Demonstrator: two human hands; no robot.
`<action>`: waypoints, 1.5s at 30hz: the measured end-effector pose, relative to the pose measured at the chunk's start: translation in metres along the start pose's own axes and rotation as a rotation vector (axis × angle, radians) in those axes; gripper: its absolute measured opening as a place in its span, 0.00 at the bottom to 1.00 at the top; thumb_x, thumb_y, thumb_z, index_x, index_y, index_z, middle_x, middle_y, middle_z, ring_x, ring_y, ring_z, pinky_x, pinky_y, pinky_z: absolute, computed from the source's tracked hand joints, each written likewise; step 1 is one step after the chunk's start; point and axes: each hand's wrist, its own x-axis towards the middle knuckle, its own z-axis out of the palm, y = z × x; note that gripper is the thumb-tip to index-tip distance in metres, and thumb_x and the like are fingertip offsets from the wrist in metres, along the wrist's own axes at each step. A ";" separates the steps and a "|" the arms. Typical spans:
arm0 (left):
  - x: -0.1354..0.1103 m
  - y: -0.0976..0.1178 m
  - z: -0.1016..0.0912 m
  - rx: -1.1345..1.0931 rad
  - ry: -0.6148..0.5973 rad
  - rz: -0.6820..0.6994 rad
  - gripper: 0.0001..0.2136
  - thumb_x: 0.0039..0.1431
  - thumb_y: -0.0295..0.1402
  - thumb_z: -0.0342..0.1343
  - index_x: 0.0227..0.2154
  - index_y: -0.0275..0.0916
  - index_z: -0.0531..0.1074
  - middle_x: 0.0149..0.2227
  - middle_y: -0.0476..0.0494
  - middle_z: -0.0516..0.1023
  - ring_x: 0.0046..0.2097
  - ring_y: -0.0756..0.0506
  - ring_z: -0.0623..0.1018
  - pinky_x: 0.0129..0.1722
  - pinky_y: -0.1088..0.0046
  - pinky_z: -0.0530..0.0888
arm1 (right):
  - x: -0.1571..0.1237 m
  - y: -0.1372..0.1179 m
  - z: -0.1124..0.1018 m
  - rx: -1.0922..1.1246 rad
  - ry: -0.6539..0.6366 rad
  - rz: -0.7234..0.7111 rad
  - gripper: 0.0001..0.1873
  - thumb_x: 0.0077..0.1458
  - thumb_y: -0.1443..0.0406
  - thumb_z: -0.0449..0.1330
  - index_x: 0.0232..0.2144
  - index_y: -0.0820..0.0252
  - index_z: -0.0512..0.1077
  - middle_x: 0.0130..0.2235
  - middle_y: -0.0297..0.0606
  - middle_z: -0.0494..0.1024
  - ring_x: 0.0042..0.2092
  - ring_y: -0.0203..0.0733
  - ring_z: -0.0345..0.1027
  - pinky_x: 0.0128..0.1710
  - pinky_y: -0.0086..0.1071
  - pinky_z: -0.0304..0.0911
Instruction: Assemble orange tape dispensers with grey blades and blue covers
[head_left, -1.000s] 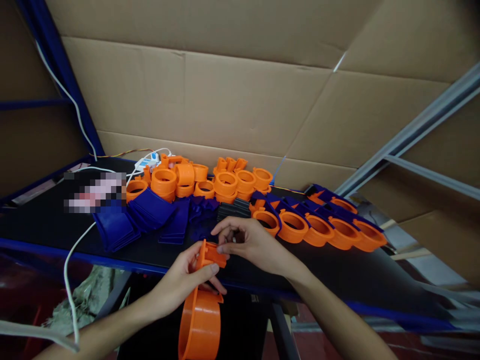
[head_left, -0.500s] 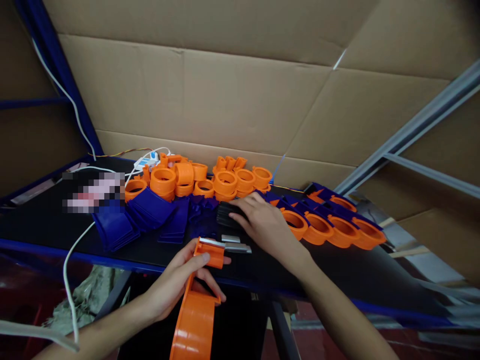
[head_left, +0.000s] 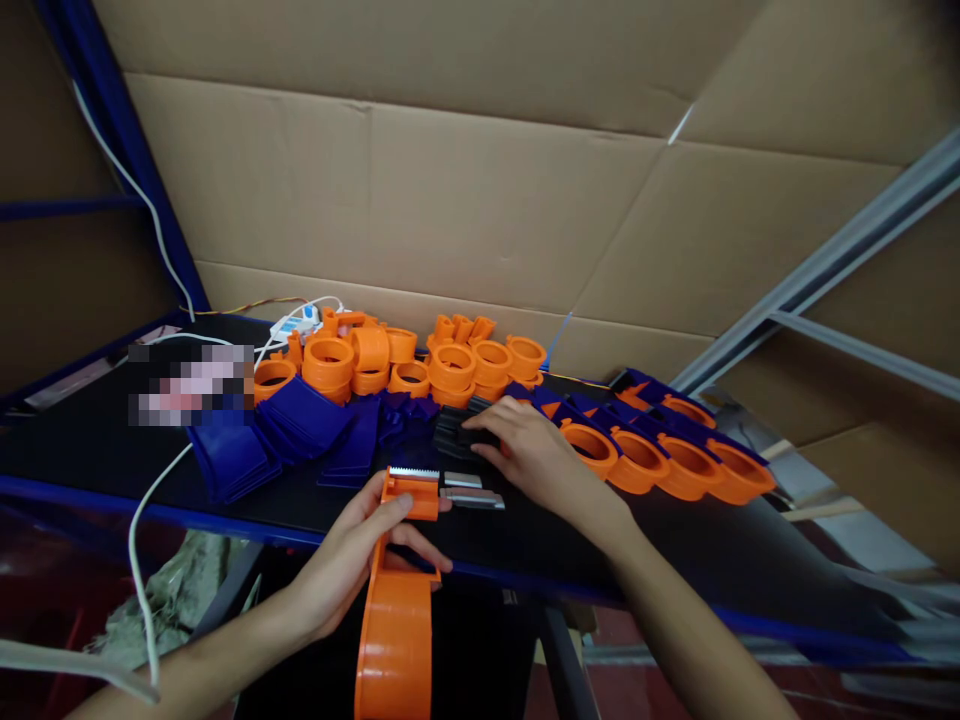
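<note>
My left hand (head_left: 375,545) grips an orange tape dispenser (head_left: 397,630), its thumb pressed on the head below a serrated metal blade (head_left: 414,473). The dispenser's round body hangs down past the table's front edge. On the black tabletop just right of the blade lie several loose metal blades (head_left: 472,497). My right hand (head_left: 525,440) is at a small pile of black plastic pieces (head_left: 450,430), thumb and fingers bent around a dark piece at its right side. The fingers partly hide that piece.
Orange dispenser bodies (head_left: 328,365) are stacked at the back. Blue flat plates (head_left: 300,420) lie in fanned piles on the left. Dispensers with blue parts (head_left: 637,455) stand in rows on the right. A white cable (head_left: 139,540) hangs over the front edge; cardboard (head_left: 480,200) walls the back.
The dispenser in my left hand has risen slightly and turned more upright, its blade shifting left away from the loose blades. My right hand has drawn back slightly, fingers more bent at the black pieces.
</note>
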 end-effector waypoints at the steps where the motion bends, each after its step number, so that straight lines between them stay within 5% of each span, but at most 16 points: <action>1: 0.000 0.000 0.000 0.008 0.007 0.017 0.14 0.66 0.39 0.53 0.50 0.38 0.65 0.54 0.30 0.77 0.36 0.40 0.84 0.36 0.60 0.80 | -0.002 -0.005 -0.005 0.100 0.013 -0.027 0.12 0.61 0.68 0.61 0.48 0.57 0.74 0.46 0.43 0.78 0.49 0.45 0.70 0.50 0.40 0.65; 6: -0.002 -0.003 0.002 0.060 0.031 0.082 0.18 0.65 0.39 0.56 0.54 0.41 0.61 0.48 0.33 0.80 0.41 0.38 0.83 0.40 0.57 0.79 | -0.015 -0.042 -0.015 0.337 0.024 -0.120 0.18 0.63 0.68 0.58 0.54 0.51 0.72 0.48 0.41 0.75 0.51 0.43 0.70 0.49 0.36 0.69; 17: -0.001 -0.010 0.003 0.078 -0.022 0.091 0.17 0.63 0.38 0.58 0.51 0.41 0.65 0.38 0.42 0.80 0.40 0.40 0.83 0.37 0.63 0.80 | -0.028 -0.081 0.028 0.249 0.321 -0.011 0.12 0.62 0.65 0.60 0.48 0.55 0.75 0.39 0.41 0.74 0.41 0.43 0.70 0.38 0.36 0.71; 25: -0.002 -0.013 -0.003 0.020 0.050 0.078 0.20 0.59 0.40 0.62 0.52 0.42 0.66 0.40 0.42 0.81 0.39 0.42 0.83 0.35 0.68 0.79 | -0.042 -0.093 0.036 0.225 0.411 -0.123 0.16 0.63 0.73 0.56 0.51 0.57 0.72 0.43 0.44 0.78 0.45 0.44 0.74 0.44 0.38 0.72; 29: -0.002 -0.016 -0.005 -0.010 0.109 0.037 0.20 0.60 0.40 0.61 0.52 0.41 0.67 0.40 0.43 0.81 0.34 0.45 0.82 0.33 0.71 0.78 | -0.046 -0.101 0.033 0.212 0.368 -0.246 0.16 0.64 0.74 0.53 0.52 0.63 0.72 0.47 0.49 0.79 0.53 0.49 0.71 0.52 0.42 0.71; 37: -0.004 -0.002 -0.005 -0.179 0.186 0.083 0.16 0.59 0.41 0.60 0.46 0.39 0.68 0.26 0.48 0.79 0.26 0.44 0.81 0.32 0.63 0.80 | -0.032 -0.080 0.032 0.332 0.386 -0.039 0.16 0.63 0.73 0.53 0.47 0.54 0.74 0.47 0.42 0.79 0.49 0.44 0.73 0.48 0.40 0.72; 45: -0.004 0.004 -0.008 -0.182 0.203 0.076 0.15 0.60 0.42 0.57 0.43 0.35 0.69 0.25 0.48 0.77 0.24 0.45 0.79 0.35 0.59 0.80 | -0.005 -0.065 0.057 -0.210 -0.009 0.104 0.12 0.62 0.70 0.58 0.47 0.59 0.74 0.40 0.44 0.79 0.46 0.49 0.68 0.40 0.40 0.69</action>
